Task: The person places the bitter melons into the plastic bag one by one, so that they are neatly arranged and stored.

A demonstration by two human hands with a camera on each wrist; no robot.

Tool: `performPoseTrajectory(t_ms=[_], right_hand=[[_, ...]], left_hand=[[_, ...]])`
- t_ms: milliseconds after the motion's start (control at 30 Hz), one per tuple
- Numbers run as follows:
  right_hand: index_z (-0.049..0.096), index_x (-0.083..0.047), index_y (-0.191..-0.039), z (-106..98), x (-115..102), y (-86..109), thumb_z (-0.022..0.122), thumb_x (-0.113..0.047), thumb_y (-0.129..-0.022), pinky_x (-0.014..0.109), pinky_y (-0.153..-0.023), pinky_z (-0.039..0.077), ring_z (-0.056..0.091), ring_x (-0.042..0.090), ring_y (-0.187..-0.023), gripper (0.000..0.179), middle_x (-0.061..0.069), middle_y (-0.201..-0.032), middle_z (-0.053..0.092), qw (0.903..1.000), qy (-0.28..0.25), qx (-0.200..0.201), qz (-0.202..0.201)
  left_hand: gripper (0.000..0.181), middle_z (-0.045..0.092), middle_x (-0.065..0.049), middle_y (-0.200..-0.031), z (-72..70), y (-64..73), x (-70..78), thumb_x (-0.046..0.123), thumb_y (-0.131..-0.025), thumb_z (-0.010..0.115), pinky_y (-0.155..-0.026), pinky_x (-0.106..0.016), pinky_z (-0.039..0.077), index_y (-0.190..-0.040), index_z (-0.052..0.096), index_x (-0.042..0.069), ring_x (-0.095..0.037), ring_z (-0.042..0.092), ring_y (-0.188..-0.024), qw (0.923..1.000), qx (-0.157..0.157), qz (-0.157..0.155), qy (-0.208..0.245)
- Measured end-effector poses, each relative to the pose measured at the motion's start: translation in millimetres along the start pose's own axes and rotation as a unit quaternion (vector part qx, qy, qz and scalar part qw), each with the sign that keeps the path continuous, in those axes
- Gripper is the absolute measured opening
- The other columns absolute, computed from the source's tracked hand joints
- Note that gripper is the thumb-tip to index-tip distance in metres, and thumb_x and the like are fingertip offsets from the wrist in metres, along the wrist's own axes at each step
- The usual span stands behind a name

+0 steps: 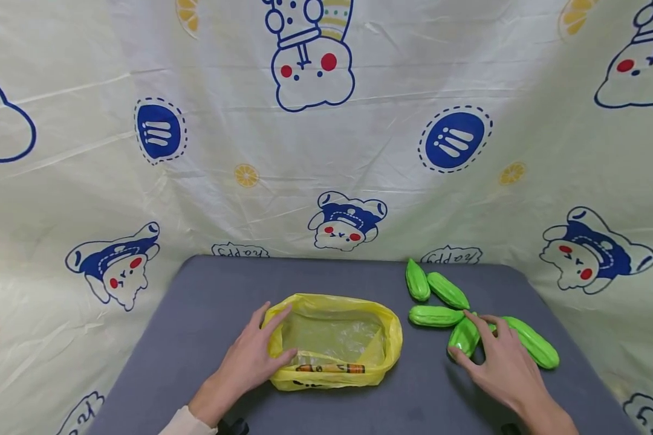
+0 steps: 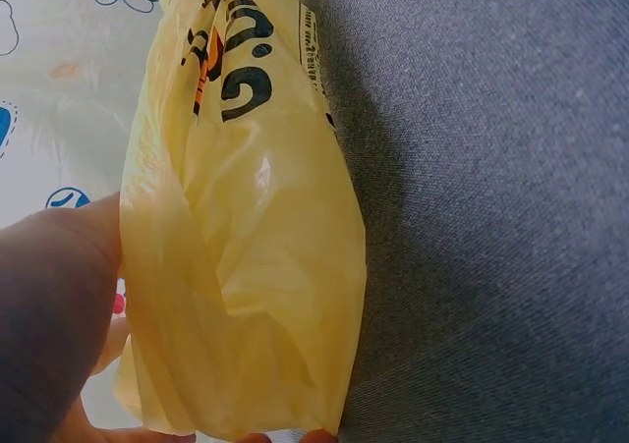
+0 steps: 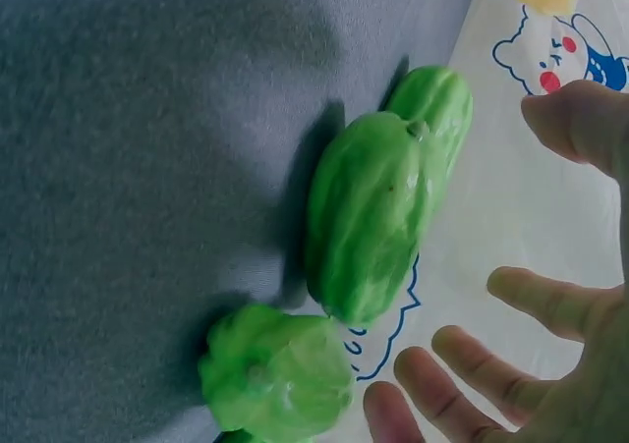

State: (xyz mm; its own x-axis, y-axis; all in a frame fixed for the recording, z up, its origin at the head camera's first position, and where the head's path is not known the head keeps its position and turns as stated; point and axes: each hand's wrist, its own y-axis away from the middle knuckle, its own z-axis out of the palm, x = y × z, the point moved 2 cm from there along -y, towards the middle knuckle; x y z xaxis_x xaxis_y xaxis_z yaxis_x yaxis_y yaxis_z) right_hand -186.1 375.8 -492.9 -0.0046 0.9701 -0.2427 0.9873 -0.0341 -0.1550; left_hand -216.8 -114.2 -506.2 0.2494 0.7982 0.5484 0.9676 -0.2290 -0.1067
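A yellow plastic bag (image 1: 387, 356) stands with its mouth wide, printed in black and orange on the front. My left hand (image 1: 247, 359) holds the bag's left rim, thumb and index finger reaching over into the mouth. In the left wrist view the bag's side (image 2: 265, 266) hides part of that thumb, and fingertips show below its end. My right hand (image 1: 503, 365) hovers with spread fingers over a shiny green ridged gourd (image 1: 464, 338). In the right wrist view the fingers stand apart, with a green gourd (image 3: 369, 217) beyond them.
Other green gourds lie around the right hand: one (image 1: 436, 316) toward the bag, two farther back, including one (image 1: 416, 281) near the far edge, and a long one (image 1: 533, 343) at the right. A grey table (image 1: 158, 362) carries everything. Behind hangs a printed white sheet (image 1: 207, 121).
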Motion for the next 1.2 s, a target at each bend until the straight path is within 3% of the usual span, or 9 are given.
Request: performPoseTrajectory(t_ms=[233,367,533,700,1000,1200], right_hand=[[0.053,-0.004,-0.17,-5.0,16.3,-1.4,0.082,-0.072,-0.1,0.077,-0.085,0.055,0.054,0.066,-0.129,0.102,0.039,-0.156,0.05,0.9998,-0.001,-0.007,0.019],[0.051,-0.004,-0.17,-9.1,28.6,-1.5,0.084,-0.068,-0.099,0.081,-0.088,0.052,0.048,0.071,-0.133,0.101,0.044,-0.158,0.044,0.9996,-0.001,-0.009,0.028],[0.044,0.002,-0.172,-10.1,42.4,-1.3,0.08,-0.062,-0.105,0.09,-0.092,0.049,0.042,0.077,-0.138,0.099,0.051,-0.16,0.036,0.9975,-0.012,-0.045,0.053],[0.042,0.01,-0.168,-6.0,50.7,-1.6,0.075,-0.06,-0.109,0.087,-0.092,0.052,0.051,0.074,-0.131,0.097,0.055,-0.152,0.039,0.9949,-0.021,-0.071,0.069],[0.049,0.012,-0.162,-0.3,55.4,-4.0,0.076,-0.051,-0.109,0.084,-0.097,0.052,0.049,0.072,-0.136,0.087,0.055,-0.156,0.038,0.995,-0.034,-0.054,0.077],[0.053,0.012,-0.157,1.9,61.1,-7.5,0.081,-0.045,-0.106,0.079,-0.095,0.054,0.055,0.07,-0.131,0.081,0.054,-0.149,0.053,0.9962,-0.04,-0.045,0.063]], left_hand=[[0.09,0.039,-0.028,-0.184,1.0,2.2,-3.8,0.042,-0.097,0.096,-0.094,-0.072,0.065,-0.176,0.054,0.03,-0.057,0.075,-0.128,0.9998,-0.008,-0.003,0.018],[0.092,0.043,-0.029,-0.182,0.6,2.5,-4.0,0.042,-0.096,0.096,-0.098,-0.075,0.063,-0.177,0.053,0.03,-0.059,0.073,-0.131,0.9998,-0.004,-0.003,0.021],[0.093,0.052,-0.03,-0.174,0.8,4.7,-4.2,0.042,-0.097,0.095,-0.104,-0.078,0.06,-0.178,0.051,0.031,-0.06,0.07,-0.137,0.9997,-0.01,-0.008,0.02],[0.091,0.057,-0.027,-0.169,2.1,7.0,-4.0,0.036,-0.097,0.095,-0.105,-0.075,0.061,-0.177,0.053,0.029,-0.054,0.07,-0.139,0.9994,-0.017,-0.004,0.031],[0.09,0.059,-0.027,-0.167,1.2,6.7,-1.9,0.031,-0.096,0.095,-0.105,-0.078,0.059,-0.176,0.054,0.026,-0.053,0.071,-0.139,0.9992,-0.017,0.001,0.036],[0.092,0.06,-0.026,-0.165,1.9,6.1,-3.4,0.03,-0.094,0.097,-0.103,-0.076,0.061,-0.175,0.055,0.026,-0.052,0.071,-0.137,0.9994,-0.013,0.004,0.032]])
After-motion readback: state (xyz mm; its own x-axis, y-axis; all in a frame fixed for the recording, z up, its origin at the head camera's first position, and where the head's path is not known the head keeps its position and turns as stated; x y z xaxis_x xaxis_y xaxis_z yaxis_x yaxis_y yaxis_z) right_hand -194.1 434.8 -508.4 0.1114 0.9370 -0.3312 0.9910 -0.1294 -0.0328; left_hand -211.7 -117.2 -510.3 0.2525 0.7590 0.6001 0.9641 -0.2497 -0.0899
